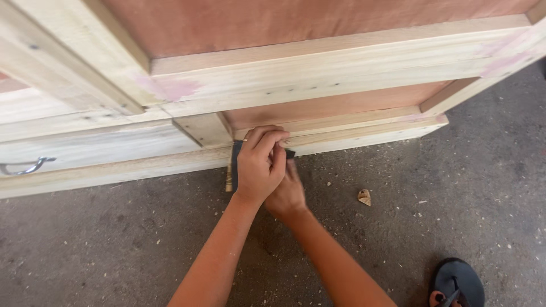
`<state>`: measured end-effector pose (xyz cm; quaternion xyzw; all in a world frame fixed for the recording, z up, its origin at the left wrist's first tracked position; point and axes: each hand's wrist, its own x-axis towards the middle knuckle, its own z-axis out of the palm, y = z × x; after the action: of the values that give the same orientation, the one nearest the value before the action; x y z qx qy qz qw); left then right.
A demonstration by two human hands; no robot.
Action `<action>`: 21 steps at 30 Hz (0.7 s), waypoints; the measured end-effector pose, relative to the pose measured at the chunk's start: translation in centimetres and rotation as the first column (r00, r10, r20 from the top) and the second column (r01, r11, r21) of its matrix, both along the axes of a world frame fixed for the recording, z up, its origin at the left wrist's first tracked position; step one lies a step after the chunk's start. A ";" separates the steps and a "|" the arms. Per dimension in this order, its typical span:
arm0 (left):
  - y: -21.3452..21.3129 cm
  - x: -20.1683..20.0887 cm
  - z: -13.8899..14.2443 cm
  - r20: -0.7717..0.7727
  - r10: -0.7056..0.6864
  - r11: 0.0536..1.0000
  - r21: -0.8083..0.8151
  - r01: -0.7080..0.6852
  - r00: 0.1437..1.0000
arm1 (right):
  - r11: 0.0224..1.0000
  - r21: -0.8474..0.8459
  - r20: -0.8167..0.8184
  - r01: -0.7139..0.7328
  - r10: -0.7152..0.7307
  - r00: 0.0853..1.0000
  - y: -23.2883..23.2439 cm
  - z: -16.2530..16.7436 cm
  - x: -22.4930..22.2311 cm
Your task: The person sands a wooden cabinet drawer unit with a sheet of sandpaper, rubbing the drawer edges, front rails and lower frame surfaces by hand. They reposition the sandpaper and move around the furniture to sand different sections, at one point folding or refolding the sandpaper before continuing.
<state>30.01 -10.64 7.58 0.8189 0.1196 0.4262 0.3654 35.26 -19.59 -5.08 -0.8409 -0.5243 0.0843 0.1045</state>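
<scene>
Both hands press a dark folded sheet of sandpaper (pixel 236 152) against the lower rail of a pale unfinished wooden cabinet frame (pixel 341 68), near its bottom edge. The left hand (pixel 259 165) lies curled on top, fingers pinching the sheet; the right hand (pixel 287 193) sits beneath it, its grip hidden. A silver metal handle (pixel 25 166) shows at the frame's left edge.

Bare, sleeveless forearms; dark flip-flop sandal (pixel 458 282) on one foot.
</scene>
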 end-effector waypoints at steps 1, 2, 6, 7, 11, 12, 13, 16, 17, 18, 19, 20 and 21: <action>0.2 -0.3 0.2 0.005 0.011 1.000 0.006 -0.011 1.000 | 0.993 0.122 0.101 0.010 -0.023 0.995 -1.4 1.1 1.0; 0.5 -0.7 0.4 0.010 0.021 1.000 0.013 -0.021 1.000 | 0.970 0.244 0.194 0.011 -0.060 0.979 -2.9 2.1 2.6; 1.6 -1.9 0.1 0.022 0.066 0.997 0.049 -0.067 0.998 | 0.745 0.664 0.294 0.062 -0.337 0.894 -9.8 5.4 10.4; 1.7 -2.0 -0.1 0.025 0.082 0.996 0.042 -0.083 0.996 | 0.764 0.623 0.265 0.168 -0.409 0.873 -10.2 5.9 11.9; 1.3 -2.0 -0.8 0.044 0.110 0.994 0.013 -0.111 0.993 | 0.926 0.335 0.269 0.172 -0.269 0.925 -7.1 6.3 11.7; 1.2 -1.9 -0.9 0.051 0.101 0.995 0.008 -0.102 0.994 | 0.904 0.401 0.268 0.148 -0.270 0.925 -5.7 6.1 10.8; 1.0 -1.8 -0.9 0.057 0.112 0.994 0.010 -0.112 0.992 | 0.889 0.445 0.257 0.106 -0.240 0.936 -4.5 5.7 9.7; 0.5 -1.5 -0.8 0.075 0.126 0.992 0.005 -0.127 0.989 | 0.864 0.488 0.210 -0.124 0.022 0.977 0.0 3.3 6.1; 0.5 -1.4 -0.7 0.086 0.124 0.992 0.009 -0.125 0.989 | 0.850 0.504 0.245 -0.154 0.030 0.969 0.7 2.4 5.9; 0.6 -1.4 -0.7 0.097 0.126 0.992 0.013 -0.127 0.987 | 0.834 0.519 0.280 -0.187 0.041 0.959 0.7 1.8 6.4; 0.6 -1.5 -0.6 0.088 0.117 0.993 0.006 -0.118 0.989 | 0.817 0.534 0.312 -0.218 0.049 0.949 0.5 1.0 6.7; 0.6 -1.6 -0.6 0.083 0.108 0.994 0.001 -0.109 0.991 | 0.869 0.459 0.316 -0.183 0.033 0.948 -0.6 0.1 7.6; 0.9 -1.6 -0.5 0.081 0.101 0.995 -0.001 -0.101 0.992 | 0.911 0.384 0.325 -0.149 0.017 0.946 -3.1 -0.3 10.0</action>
<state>28.42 -9.74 7.04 0.7943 0.1451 0.4773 0.3467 45.23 -22.68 -5.35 -0.7804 -0.5759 -0.1561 0.1870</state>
